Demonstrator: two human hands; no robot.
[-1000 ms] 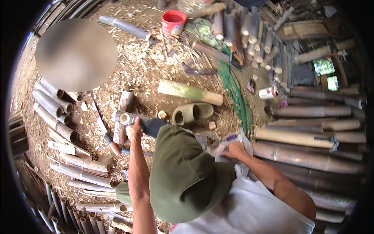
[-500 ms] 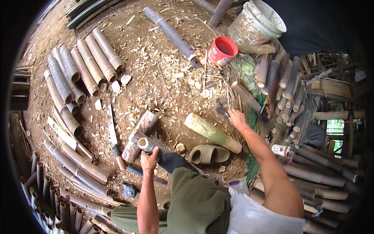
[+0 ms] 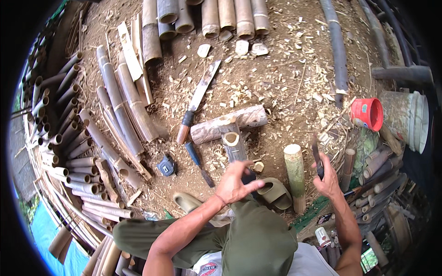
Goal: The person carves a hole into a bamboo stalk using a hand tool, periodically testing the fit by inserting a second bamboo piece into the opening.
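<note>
The left hand [image 3: 237,184] hovers with fingers spread, its grip empty, just above a short bamboo section [image 3: 235,145] leaning on a log [image 3: 230,124] on the dirt floor [image 3: 285,78]. The right hand [image 3: 328,179] has its grip closed around a dark-handled tool [image 3: 316,158], beside a green bamboo piece [image 3: 294,172]. A machete [image 3: 198,99] lies near the log.
</note>
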